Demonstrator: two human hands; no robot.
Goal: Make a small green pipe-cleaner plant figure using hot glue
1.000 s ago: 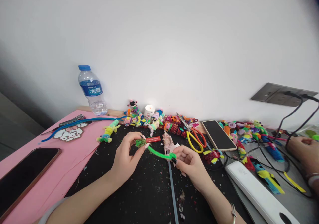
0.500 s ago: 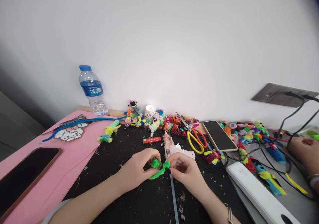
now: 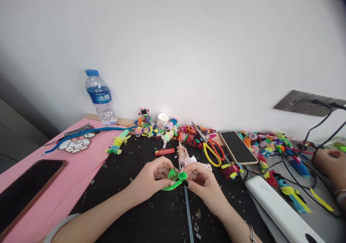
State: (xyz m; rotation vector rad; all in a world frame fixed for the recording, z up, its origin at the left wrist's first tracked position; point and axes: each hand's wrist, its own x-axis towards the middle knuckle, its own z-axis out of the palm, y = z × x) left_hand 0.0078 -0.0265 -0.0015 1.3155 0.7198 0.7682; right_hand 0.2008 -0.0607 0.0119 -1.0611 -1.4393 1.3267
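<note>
Both hands meet at mat [image 3: 129, 203] centre: left hand [image 3: 151, 181] and right hand [image 3: 202, 182] each pinch the green pipe cleaner [image 3: 173, 185], coiled between them. Glue gun [image 3: 187, 159] lies just beyond, 12 o'clock. Risk: coil likely springs open if either pinch slackens; nozzle may burn knuckles.

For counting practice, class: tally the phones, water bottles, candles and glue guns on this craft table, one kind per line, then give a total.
Phones: 2
Water bottles: 1
Candles: 1
Glue guns: 1
Total: 5
</note>
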